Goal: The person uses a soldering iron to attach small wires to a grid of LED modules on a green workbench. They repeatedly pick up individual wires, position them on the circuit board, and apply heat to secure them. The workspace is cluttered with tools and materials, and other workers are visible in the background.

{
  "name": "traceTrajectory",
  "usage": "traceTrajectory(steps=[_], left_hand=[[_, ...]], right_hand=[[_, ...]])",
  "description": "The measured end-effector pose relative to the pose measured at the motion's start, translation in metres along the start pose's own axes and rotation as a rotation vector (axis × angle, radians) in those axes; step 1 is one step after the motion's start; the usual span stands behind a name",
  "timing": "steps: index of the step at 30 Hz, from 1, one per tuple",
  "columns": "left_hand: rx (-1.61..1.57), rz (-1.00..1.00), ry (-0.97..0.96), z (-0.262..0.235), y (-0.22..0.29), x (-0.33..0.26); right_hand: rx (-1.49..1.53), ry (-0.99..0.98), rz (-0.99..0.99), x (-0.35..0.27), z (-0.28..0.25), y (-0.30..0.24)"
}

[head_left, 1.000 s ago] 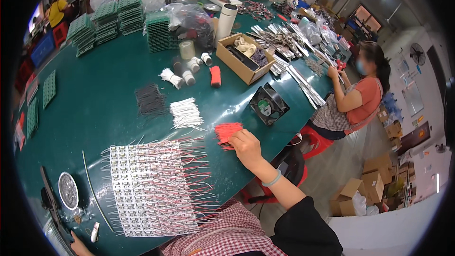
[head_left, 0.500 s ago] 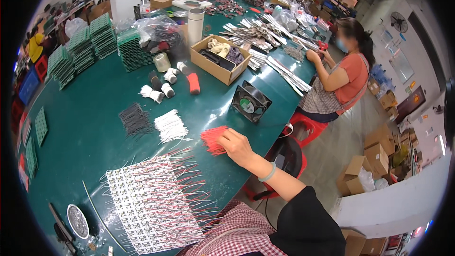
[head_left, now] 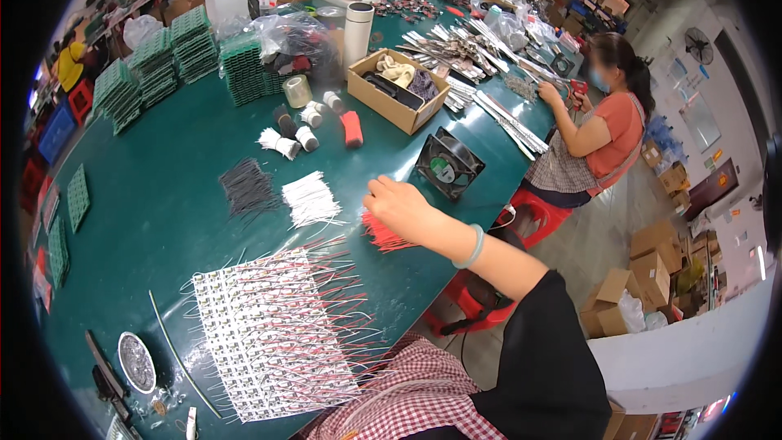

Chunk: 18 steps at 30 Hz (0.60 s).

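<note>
My right hand [head_left: 397, 210] reaches over a pile of short red wires [head_left: 380, 234], its fingers curled together; whatever is between the fingertips is hidden. To its left lie a pile of white wires [head_left: 311, 199] and a pile of black wires [head_left: 248, 189]. Nearer to me is a white panel of small circuit boards [head_left: 269, 334], with red and white wires standing out from it, mostly along its right side. My left hand is out of the picture.
A black fan [head_left: 449, 163] stands beyond my hand, near an open cardboard box [head_left: 399, 91]. Bundled wires [head_left: 279, 143] lie behind the loose piles. A round dish [head_left: 136, 363] sits at lower left. A co-worker [head_left: 607, 130] sits at the right edge.
My right hand has moved away from me and slightly left over the red wires, uncovering their near side. The whole view has shifted slightly.
</note>
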State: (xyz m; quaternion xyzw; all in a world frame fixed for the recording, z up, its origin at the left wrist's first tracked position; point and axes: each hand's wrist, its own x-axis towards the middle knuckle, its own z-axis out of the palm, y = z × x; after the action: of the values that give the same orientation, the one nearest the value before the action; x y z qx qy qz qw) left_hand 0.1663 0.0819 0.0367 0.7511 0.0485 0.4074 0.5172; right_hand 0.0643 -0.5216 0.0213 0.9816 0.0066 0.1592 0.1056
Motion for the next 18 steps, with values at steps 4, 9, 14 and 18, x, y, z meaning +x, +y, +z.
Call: traceTrajectory(steps=[4,9,14,18], left_hand=[[-0.15,-0.288,-0.247,0.044,0.011,-0.026],[-0.37,-0.541,-0.355,0.061,0.004,-0.029],[-0.597,-0.721,-0.361,0.052,-0.019,-0.016],[-0.81,-0.801,-0.394,0.028,-0.025,0.002]], right_hand=[[-0.175,-0.379,-0.092,0.03,0.02,-0.001],[-0.306,-0.584,-0.179,0.054,0.045,-0.019],[-0.319,-0.668,-0.197,0.06,0.052,-0.019],[-0.321,-0.571,-0.11,0.071,0.028,-0.022]])
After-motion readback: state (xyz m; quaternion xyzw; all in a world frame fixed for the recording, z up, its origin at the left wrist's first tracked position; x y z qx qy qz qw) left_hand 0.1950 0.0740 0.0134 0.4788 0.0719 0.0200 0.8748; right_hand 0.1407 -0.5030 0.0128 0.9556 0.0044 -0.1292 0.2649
